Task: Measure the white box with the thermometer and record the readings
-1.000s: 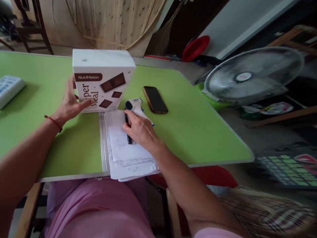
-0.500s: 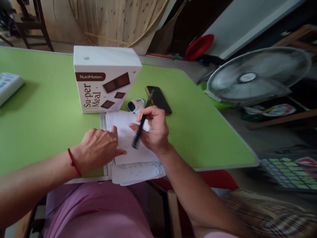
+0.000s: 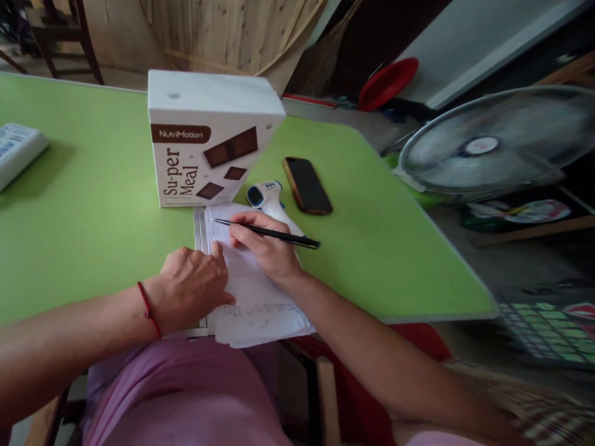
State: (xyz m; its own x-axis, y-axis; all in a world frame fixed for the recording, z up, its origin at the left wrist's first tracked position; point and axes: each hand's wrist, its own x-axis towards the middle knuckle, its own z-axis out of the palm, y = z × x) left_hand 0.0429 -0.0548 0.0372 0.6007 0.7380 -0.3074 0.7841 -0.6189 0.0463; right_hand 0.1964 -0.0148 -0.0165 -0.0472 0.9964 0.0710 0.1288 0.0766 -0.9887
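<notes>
Between the fingers of my right hand (image 3: 267, 244) is a black pen (image 3: 283, 235). Its silver tip points left, at the upper left part of the written sheets of paper (image 3: 253, 288). My left hand (image 3: 198, 282) rests on the left edge of the papers with thumb and index finger apart, holding nothing; its other fingers are partly hidden. Behind the papers stands a white Su-per Meal box (image 3: 179, 167). A white and blue handheld thermometer (image 3: 264, 195) lies beyond my right hand, partly covered by it.
A dark phone (image 3: 307, 186) in a brown case lies right of the thermometer on the green table (image 3: 395, 260). At the far left is a white box (image 3: 18, 152). A fan (image 3: 481, 145) stands past the table's right edge, near a red round object (image 3: 388, 83).
The pen has swung from steeply slanted to nearly level, its tip now at the upper papers. My right hand has moved up and left. My left hand remains on the papers.
</notes>
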